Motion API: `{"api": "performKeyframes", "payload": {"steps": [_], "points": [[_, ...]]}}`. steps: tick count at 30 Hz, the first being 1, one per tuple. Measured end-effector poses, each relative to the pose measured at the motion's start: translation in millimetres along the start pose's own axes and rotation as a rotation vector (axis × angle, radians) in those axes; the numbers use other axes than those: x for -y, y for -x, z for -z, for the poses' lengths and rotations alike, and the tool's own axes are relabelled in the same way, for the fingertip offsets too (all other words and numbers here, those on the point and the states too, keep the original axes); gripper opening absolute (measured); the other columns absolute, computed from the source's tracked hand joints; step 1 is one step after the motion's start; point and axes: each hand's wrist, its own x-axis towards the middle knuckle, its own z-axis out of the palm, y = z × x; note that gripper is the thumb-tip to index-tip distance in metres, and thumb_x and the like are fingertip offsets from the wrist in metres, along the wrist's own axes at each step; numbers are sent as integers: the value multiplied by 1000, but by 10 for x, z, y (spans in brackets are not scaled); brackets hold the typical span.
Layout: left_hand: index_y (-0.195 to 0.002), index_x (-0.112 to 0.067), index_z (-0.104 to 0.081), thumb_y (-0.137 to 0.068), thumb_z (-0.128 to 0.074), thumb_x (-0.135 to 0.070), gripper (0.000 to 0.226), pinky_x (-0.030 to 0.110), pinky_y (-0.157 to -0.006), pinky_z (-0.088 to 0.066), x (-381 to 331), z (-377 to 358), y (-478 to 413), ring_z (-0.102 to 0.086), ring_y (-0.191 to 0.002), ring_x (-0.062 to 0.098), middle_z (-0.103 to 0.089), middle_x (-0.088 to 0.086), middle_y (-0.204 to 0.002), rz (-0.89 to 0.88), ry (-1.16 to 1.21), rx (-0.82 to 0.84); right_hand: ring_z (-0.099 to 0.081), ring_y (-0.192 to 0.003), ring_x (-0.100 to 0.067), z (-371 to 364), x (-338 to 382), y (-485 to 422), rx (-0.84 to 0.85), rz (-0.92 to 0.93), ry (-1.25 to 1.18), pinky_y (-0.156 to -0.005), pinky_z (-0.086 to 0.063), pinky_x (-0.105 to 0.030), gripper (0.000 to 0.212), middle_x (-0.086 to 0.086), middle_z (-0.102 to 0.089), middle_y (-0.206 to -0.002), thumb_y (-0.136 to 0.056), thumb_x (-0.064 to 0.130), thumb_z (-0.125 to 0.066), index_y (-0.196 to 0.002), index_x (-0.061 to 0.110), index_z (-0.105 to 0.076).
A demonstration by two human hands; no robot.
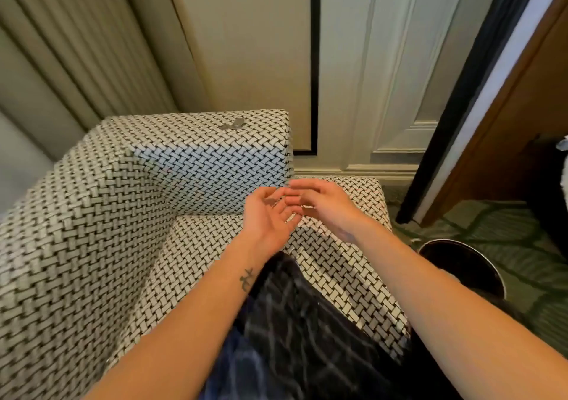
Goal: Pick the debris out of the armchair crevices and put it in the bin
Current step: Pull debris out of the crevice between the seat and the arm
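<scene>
The armchair is covered in a black-and-white woven pattern. My left hand hovers palm up and cupped over the seat cushion, close to the crevice below the armrest. A small dark spot lies in its palm; I cannot tell whether it is debris or shadow. My right hand comes in from the right, and its fingertips touch the left hand's fingers. Whether it pinches anything is hidden. A grey scrap of debris lies on top of the armrest. The dark round bin stands on the floor to the right of the seat.
Dark checked fabric covers the front of the seat between my forearms. Pleated curtains hang behind the chair on the left. A panelled wall and a dark door frame rise at the right. Green patterned carpet surrounds the bin.
</scene>
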Motion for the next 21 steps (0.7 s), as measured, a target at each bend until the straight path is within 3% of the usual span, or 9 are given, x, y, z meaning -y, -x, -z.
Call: {"api": "performKeyframes", "payload": {"steps": [5, 8, 14, 18, 21], "points": [[-120, -1, -57, -94, -47, -20, 34, 42, -114, -41, -516, 789, 401, -58, -109, 28, -64, 17, -112, -79, 109, -43, -73, -104, -21, -873, 1, -232, 181, -25, 95, -93, -59, -35, 27, -6, -76, -111, -101, 2, -53, -120, 12, -68], [-130, 2, -57, -97, -45, -20, 42, 48, -112, -43, -561, 1358, 606, -58, -127, 31, -67, 19, -129, -103, 174, -153, -72, -106, -20, -1389, -101, -306, 309, -40, 242, -95, -59, -37, 21, -2, -76, -111, -101, 11, -57, -113, 20, -72], [-139, 0, -50, -100, -43, -23, 46, 50, -117, -38, -477, 2244, 981, -57, -129, 37, -64, 23, -133, -109, 270, -339, -67, -109, -11, -2331, -470, -397, 509, -66, 431, -96, -56, -31, 24, 7, -73, -115, -103, 14, -53, -118, 23, -69], [-140, 1, -50, -101, -44, -28, 48, 50, -116, -38, -440, 2652, 1123, -59, -127, 38, -66, 23, -131, -102, 361, -383, -63, -115, -11, -2759, -794, -411, 618, -103, 543, -109, -47, -42, 21, 9, -70, -119, -102, 16, -54, -111, 28, -68], [-142, 1, -49, -103, -44, -31, 50, 51, -117, -36, -383, 2873, 1218, -57, -130, 39, -63, 24, -135, -119, 434, -384, -59, -119, -12, -2926, -975, -440, 661, -100, 654, -113, -41, -44, 23, 12, -66, -123, -102, 20, -54, -118, 27, -69]]}}
